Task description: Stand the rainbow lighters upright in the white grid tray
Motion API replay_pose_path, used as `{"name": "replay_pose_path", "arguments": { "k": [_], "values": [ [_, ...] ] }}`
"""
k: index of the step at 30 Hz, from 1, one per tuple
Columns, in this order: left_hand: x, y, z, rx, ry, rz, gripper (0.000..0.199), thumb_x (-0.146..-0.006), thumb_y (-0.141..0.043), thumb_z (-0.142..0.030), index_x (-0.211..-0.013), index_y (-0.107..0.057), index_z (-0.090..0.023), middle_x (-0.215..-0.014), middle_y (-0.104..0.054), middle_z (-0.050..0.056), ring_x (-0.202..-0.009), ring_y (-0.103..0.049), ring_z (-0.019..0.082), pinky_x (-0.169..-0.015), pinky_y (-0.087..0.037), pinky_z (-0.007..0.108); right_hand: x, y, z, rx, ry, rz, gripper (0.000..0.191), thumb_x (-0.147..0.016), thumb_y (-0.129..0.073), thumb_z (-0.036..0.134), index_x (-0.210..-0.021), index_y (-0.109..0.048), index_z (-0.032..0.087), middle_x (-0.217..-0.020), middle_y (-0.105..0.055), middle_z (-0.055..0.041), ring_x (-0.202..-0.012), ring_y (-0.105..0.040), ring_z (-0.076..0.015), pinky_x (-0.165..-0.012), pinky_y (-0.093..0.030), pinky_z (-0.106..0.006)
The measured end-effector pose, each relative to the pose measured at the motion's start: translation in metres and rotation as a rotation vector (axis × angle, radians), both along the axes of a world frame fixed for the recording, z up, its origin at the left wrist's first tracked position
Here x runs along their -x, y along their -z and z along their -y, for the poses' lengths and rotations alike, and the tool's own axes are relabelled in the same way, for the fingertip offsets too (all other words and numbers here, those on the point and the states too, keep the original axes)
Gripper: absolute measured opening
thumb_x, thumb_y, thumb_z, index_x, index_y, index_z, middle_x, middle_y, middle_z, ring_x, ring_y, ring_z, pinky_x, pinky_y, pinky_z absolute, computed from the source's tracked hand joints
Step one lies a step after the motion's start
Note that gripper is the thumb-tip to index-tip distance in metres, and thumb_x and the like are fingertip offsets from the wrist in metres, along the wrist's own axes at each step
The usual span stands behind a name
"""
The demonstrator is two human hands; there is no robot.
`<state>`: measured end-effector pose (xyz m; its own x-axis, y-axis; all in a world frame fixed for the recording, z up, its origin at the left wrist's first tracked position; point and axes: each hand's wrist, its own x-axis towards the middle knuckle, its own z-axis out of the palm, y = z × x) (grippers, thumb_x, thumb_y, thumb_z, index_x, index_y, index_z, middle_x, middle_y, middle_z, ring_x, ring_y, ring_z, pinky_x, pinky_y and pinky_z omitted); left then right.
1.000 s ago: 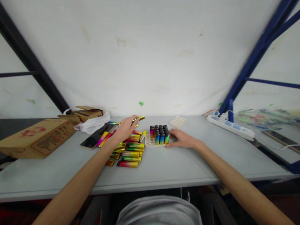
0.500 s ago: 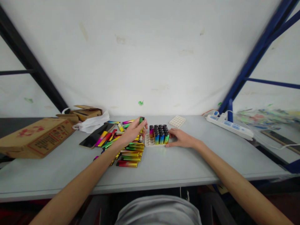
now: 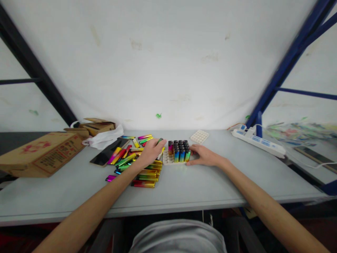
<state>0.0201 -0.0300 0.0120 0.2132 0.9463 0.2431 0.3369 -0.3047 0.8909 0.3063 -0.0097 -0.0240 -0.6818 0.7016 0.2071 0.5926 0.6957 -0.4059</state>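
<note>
Lighter (image 3: 159,141), green at the one end that showed, sat in the left hand (image 3: 152,151), whose thumb and fingers were closed around it just left of the cream holed tray (image 3: 169,159). Fingers hid most of its body; the visible end pointed upward, but the lean of its long axis could not be told. The tray's uncovered holes lay on its left side, so the left hand was the nearer one to them. At the tray's right side rested the right hand (image 3: 202,155), thumb and fingers parted around the corner, seemingly steadying it, with no loose lighter showing in its grasp.

Upright lighters (image 3: 181,151) with black tops stood in the tray's right part, a likely barrier on that side of the holes. Loose lighters (image 3: 144,177) lay heaped left of the tray, many lengthwise from left to right, some ends just beside its edge, making that approach tight. Room for moving lay on the tray's near side, where grey tabletop (image 3: 200,186) ran to the front edge. A second tray (image 3: 199,137) lay behind it to the right.
</note>
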Motion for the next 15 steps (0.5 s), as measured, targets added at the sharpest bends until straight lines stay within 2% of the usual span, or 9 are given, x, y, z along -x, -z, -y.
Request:
{"name": "replay_pose_path", "arguments": {
  "k": [5,10,15],
  "values": [
    [0.0018,0.0015,-0.003,-0.102,0.0,-0.112,0.039,-0.087,-0.044,-0.045,-0.056,-0.038,-0.022,-0.047,-0.034,-0.005,-0.046,-0.033,0.011,-0.044,-0.024,0.024,-0.0002,0.0002,-0.0001,0.003,0.0,-0.005,0.055,-0.081,-0.077,0.062,-0.108,-0.064,0.016,-0.09,-0.062,-0.0052,-0.08,-0.057,-0.0212,-0.072,-0.043,-0.031],
    [0.0021,0.0034,-0.0045,-0.105,-0.008,-0.123,0.041,-0.09,-0.044,-0.048,-0.058,-0.039,-0.022,-0.047,-0.036,-0.006,-0.045,-0.036,0.011,-0.044,-0.027,0.024,0.0001,0.0003,-0.0002,-0.002,0.006,0.013,0.056,-0.081,-0.076,0.063,-0.108,-0.064,0.016,-0.091,-0.063,-0.0059,-0.08,-0.057,-0.0216,-0.073,-0.044,-0.032],
    [0.0034,0.0027,-0.0039,-0.03,0.143,-0.049,0.045,-0.095,-0.047,-0.056,-0.067,-0.046,-0.02,-0.053,-0.047,-0.005,-0.044,-0.048,0.011,-0.046,-0.038,0.025,0.0004,-0.0002,-0.0002,0.003,0.007,0.017,0.059,-0.081,-0.075,0.064,-0.112,-0.065,0.015,-0.092,-0.065,-0.0069,-0.081,-0.058,-0.0226,-0.073,-0.045,-0.033]
  ]
}}
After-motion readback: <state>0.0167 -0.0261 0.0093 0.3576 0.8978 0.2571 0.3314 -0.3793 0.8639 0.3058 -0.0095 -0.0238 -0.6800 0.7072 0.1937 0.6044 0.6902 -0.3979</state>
